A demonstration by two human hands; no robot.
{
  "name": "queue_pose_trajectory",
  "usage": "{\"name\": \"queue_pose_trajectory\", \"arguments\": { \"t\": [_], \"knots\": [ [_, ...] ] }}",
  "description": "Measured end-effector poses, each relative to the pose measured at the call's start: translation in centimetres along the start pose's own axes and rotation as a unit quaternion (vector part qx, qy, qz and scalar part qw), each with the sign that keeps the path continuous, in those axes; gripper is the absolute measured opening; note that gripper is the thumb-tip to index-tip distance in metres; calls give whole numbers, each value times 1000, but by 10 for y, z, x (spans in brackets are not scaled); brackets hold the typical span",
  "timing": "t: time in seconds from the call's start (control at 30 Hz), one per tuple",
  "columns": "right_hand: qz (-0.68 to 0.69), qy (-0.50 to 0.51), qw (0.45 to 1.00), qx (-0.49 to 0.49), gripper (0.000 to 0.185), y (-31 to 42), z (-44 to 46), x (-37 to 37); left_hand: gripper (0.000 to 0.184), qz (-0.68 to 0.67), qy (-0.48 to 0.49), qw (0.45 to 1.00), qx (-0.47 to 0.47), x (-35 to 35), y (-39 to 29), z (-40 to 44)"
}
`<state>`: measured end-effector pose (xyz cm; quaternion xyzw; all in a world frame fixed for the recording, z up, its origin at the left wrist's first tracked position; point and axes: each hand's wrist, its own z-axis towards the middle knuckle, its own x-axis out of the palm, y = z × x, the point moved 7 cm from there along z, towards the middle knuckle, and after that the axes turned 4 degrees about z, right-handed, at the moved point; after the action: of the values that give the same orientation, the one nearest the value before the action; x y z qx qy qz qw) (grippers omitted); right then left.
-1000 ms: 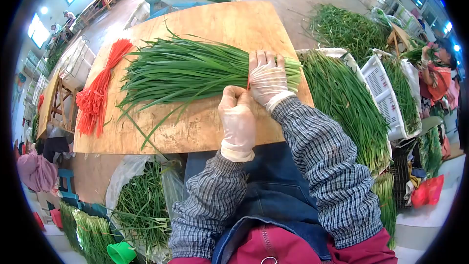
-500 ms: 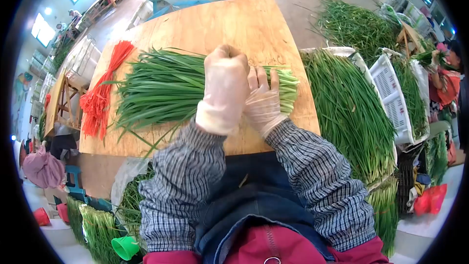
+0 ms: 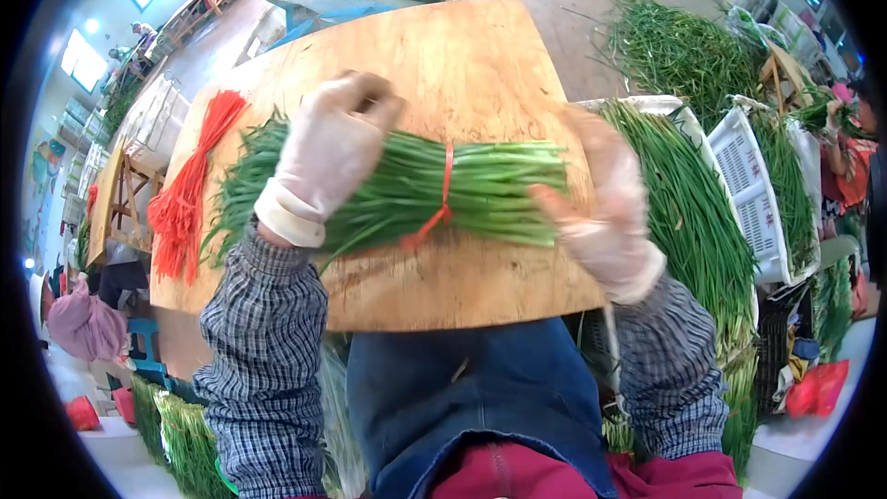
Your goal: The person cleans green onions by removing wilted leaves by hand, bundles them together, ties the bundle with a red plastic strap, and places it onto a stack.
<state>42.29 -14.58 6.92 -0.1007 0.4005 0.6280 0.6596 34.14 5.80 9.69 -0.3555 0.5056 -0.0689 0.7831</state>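
A bunch of garlic chives (image 3: 499, 180) lies across the wooden board (image 3: 462, 55), leaf tips left and pale cut ends right. A red tie (image 3: 449, 176) circles it right of its middle, its loose end on the board. Above the leaves, my left hand (image 3: 337, 134), in a thin whitish glove, has its fingers curled in loosely; nothing shows in them. My right hand (image 3: 610, 212), gloved too and smeared by motion, is open beside the cut ends, thumb apart from the fingers. Whether its thumb touches the stems I cannot tell.
A bundle of red ties (image 3: 189, 194) lies on the board's left. To the right stands a crate heaped with chives (image 3: 688, 212), with a white crate (image 3: 750, 189) beyond. Loose greens (image 3: 679, 51) cover floor behind. A co-worker's red clothing (image 3: 855, 176) shows at far right.
My hands, close together over the bunch before, have moved apart: left hand leftward over the leaves, right hand rightward past the cut ends. The red tie around the bunch has come into view.
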Motion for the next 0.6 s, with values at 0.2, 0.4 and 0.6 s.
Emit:
{"name": "queue_pose_trajectory", "arguments": {
  "t": [0.2,0.4,0.6],
  "knots": [
    [271,-156,903,293,52,-92,-14,-29,84,111,247,948,167,82,-7,11],
    [291,-206,879,316,46,-101,-15,-29,100,280,198,915,215,96,-10,-7],
    [531,-271,713,369,48,-89,-112,-27,81,232,262,911,219,120,-25,-4]
  ]
}}
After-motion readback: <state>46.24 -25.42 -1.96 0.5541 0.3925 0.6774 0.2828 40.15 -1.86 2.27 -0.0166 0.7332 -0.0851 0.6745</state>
